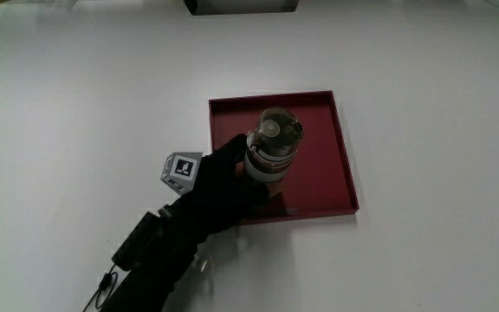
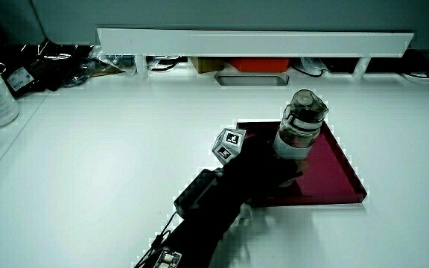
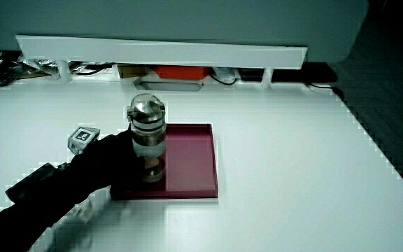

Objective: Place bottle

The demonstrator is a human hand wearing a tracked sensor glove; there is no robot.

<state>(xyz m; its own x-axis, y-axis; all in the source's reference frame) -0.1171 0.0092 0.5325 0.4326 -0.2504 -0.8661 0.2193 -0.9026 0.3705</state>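
The main view looks straight down; both side views face the partition (image 2: 255, 41) (sharing the tray (image 3: 205, 157)).

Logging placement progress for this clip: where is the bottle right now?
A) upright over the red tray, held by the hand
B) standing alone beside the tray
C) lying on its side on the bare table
A: the bottle stands upright over the red tray, with the hand wrapped around it.

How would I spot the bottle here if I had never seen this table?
Find the white table, then the shallow dark red tray lying on it. The bottle stands upright within the tray, gripped by the black-gloved hand. It is the only tall thing there: a clear body with a white band and a rounded silvery cap.
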